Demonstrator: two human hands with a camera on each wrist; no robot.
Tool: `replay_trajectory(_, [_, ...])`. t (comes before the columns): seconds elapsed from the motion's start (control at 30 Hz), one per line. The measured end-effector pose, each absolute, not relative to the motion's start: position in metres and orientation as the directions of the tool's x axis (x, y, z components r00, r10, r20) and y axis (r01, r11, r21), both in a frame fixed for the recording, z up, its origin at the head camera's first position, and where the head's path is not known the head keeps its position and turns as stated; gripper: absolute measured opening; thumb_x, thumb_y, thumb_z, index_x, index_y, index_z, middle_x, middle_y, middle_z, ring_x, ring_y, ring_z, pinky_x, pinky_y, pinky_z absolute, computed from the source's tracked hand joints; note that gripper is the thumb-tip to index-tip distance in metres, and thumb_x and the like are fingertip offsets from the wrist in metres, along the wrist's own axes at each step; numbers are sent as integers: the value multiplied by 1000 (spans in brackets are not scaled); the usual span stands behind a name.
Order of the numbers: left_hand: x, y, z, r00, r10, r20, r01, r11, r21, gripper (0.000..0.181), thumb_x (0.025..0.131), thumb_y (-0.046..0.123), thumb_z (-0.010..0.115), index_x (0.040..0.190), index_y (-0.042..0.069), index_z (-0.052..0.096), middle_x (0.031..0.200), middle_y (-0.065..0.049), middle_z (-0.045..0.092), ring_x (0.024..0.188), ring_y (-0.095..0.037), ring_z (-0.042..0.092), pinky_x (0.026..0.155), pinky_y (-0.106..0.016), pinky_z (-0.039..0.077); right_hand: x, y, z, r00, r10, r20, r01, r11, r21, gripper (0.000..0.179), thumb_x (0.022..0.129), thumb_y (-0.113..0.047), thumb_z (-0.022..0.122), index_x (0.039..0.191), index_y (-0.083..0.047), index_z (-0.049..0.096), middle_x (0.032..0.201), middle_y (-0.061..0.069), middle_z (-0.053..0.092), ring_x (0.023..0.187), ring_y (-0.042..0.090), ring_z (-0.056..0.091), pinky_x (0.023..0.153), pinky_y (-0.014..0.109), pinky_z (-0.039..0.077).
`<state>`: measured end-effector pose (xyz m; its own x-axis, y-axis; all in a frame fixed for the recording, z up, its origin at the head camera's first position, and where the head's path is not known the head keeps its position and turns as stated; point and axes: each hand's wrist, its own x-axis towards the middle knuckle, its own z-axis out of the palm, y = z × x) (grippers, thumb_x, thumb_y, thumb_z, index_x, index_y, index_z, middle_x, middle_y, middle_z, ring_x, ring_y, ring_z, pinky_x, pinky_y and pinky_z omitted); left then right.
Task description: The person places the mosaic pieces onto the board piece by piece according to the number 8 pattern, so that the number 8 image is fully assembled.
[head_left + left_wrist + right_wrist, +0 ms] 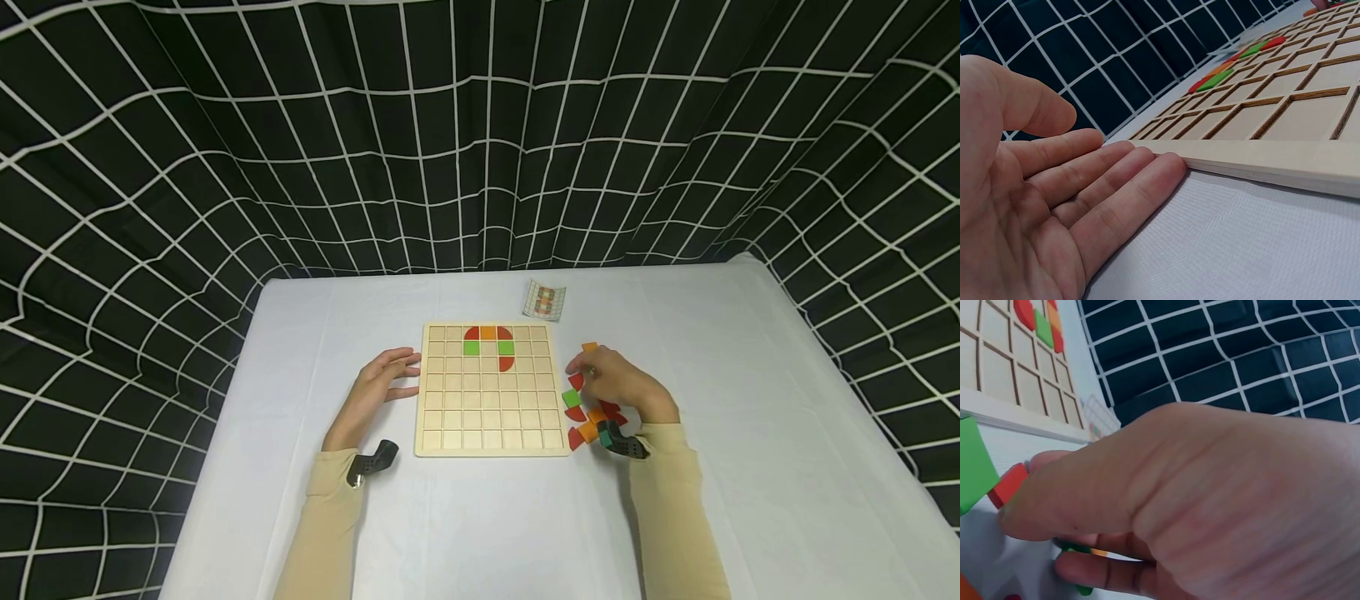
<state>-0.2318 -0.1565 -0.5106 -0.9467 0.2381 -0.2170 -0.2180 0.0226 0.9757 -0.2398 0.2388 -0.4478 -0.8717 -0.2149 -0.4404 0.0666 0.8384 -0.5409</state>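
Note:
A wooden grid board (491,382) lies flat; its far rows hold red quarter-circle tiles, an orange square (488,332) and two green squares. My left hand (385,379) is beside the board's left edge, its fingers extended with the tips right at the frame, thumb raised in the left wrist view. My right hand (611,379) reaches down to the loose tiles right of the board. Its thumb and index finger pinch a red quarter-circle tile (1007,485), partly hidden behind the thumb. A green piece (1079,550) shows by its lower fingers. Close by lies a green square tile (572,398).
Behind the board's far right corner is a small pattern card (544,301). More red and orange tiles (588,432) are scattered along the right edge, partly under the right wrist's camera (624,442). A white cloth (480,525) covers the table; a black gridded curtain (480,150) stands behind.

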Motion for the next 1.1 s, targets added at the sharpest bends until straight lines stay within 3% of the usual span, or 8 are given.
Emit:
replay_trajectory(0.2, [-231, -157, -510, -947, 236, -219, -218, 31, 976, 41, 109, 21, 43, 147, 4, 45, 150, -16, 51, 133, -35, 54, 99, -37, 62, -242, 240, -452, -887, -257, -384, -16, 847, -531, 40, 80, 7, 54, 113, -7, 71, 112, 16, 57, 96, 27, 50, 73, 27, 50])
replay_trajectory(0.33, [-232, -158, -511, -947, 233, -223, -221, 33, 975, 41, 109, 20, 43, 146, 4, 45, 150, -15, 52, 133, -34, 55, 99, -36, 62, -243, 241, -451, -880, -241, -409, 21, 841, -541, 40, 79, 5, 56, 115, -6, 69, 115, 16, 59, 99, 27, 52, 76, 29, 52])
replay_trajectory(0.47, [-232, -158, -512, -947, 232, -222, -221, 32, 975, 41, 109, 19, 43, 146, 4, 45, 150, -15, 52, 132, -32, 55, 98, -35, 62, -244, 242, -449, -906, -158, -394, 89, 837, -541, 32, 91, -8, 59, 123, -6, 64, 115, 16, 60, 102, 29, 53, 85, 38, 55])
replay_trajectory(0.6, [-232, -158, -512, -948, 228, -222, -222, 26, 975, 40, 109, 19, 44, 146, 4, 46, 149, -14, 53, 131, -31, 56, 98, -34, 62, -245, 241, -449, -958, -29, -284, 123, 856, -502, 39, 101, -23, 56, 137, -6, 56, 127, 21, 55, 109, 34, 53, 98, 55, 55])
replay_trajectory(0.77, [-231, -157, -511, -947, 228, -227, -230, 12, 973, 40, 108, 18, 45, 146, 3, 46, 149, -14, 53, 131, -31, 56, 97, -34, 63, -247, 242, -455, -961, 92, -261, 203, 875, -439, 56, 102, -30, 54, 151, -7, 44, 151, 27, 39, 133, 42, 42, 111, 69, 44])
replay_trajectory(0.93, [-233, -157, -511, -948, 222, -229, -233, 12, 973, 40, 108, 20, 45, 145, 4, 46, 149, -15, 53, 130, -30, 56, 97, -35, 63, -249, 242, -464, -947, 130, -294, 242, 892, -383, 61, 99, -33, 55, 153, -6, 42, 152, 29, 36, 136, 45, 38, 110, 72, 42])
replay_trajectory(1.1, [-234, -157, -512, -947, 222, -231, -232, 22, 972, 40, 108, 21, 45, 145, 4, 46, 149, -15, 52, 131, -32, 56, 98, -35, 62, -250, 241, -468, -952, 149, -269, 250, 882, -398, 49, 98, -25, 58, 143, -5, 53, 144, 27, 43, 124, 41, 44, 105, 68, 48])
